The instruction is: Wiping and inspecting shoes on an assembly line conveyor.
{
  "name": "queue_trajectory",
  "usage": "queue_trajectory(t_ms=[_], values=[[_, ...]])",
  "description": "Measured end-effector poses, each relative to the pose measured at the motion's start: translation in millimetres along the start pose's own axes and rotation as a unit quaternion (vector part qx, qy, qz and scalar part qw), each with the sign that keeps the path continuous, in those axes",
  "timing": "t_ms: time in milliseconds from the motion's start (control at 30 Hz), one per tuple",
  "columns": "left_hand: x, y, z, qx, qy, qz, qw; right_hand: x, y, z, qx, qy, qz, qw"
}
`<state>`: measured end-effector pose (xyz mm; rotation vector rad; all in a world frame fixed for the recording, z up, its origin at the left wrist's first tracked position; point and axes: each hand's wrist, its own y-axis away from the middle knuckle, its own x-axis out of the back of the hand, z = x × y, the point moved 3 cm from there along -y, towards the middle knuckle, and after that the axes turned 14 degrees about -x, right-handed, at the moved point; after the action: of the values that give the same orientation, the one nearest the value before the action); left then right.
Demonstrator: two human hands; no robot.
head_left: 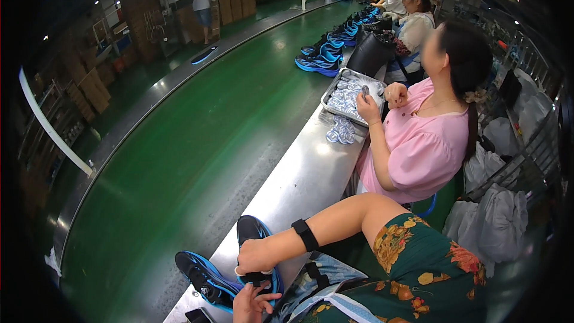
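A black sneaker with blue trim [252, 227] lies on the metal ledge in front of me, beneath my hands. My right hand [256, 256], with a black band on its wrist, is closed over this sneaker's opening. A bit of white shows under its fingers; what they grip is hidden. Just below it, my left hand [254, 304] has its fingers apart beside the same sneaker's near end. To the left stands a matching sneaker [206, 281], which neither hand touches.
A dark phone [198, 315] lies near the lower edge. Along the ledge are a pile of grey-white oval pieces [341, 130], a metal tray [329, 107] of similar pieces, and a row of sneakers [320, 60]. A co-worker in pink [418, 149] sits beside me. A green conveyor belt [179, 161] runs alongside.
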<state>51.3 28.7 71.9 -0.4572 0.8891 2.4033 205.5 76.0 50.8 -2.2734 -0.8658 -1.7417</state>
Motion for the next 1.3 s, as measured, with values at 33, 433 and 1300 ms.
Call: queue_trajectory(t_ms=[33, 433, 1300], values=[[8, -5, -7, 0.0, 0.0, 0.002, 1.0, 0, -1, 2, -0.005, -0.023, -0.022, 0.999], [19, -29, -28, -0.081, -0.103, 0.054, 0.99, -11, 28, 10, -0.053, -0.197, 0.186, 0.961], [3, -20, -31, -0.082, -0.08, 0.046, 0.992, -12, 23, 16, -0.018, -0.202, 0.214, 0.956]])
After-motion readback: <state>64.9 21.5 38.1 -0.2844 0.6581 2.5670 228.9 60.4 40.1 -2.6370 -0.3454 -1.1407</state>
